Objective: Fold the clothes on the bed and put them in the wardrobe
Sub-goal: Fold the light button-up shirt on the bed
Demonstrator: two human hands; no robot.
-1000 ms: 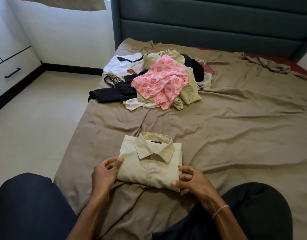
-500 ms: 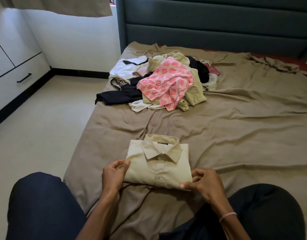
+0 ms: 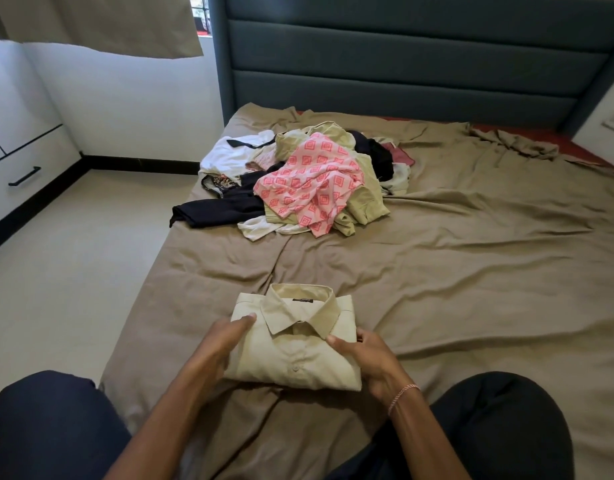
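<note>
A cream collared cotton shirt [image 3: 295, 344], folded into a rectangle with the buttons up, is seen at 6 o'clock on the brown bed sheet [image 3: 471, 271], well apart from the heap of unfolded clothes [image 3: 309, 181] at 12 o'clock. Its 3 o'clock edge is pinched by the right hand [image 3: 367, 358], thumb on top. The left hand [image 3: 222, 344] is laid along the 9 o'clock edge; any curl beneath cannot be told. Both hands have been shifted from the near corners toward the collar.
</note>
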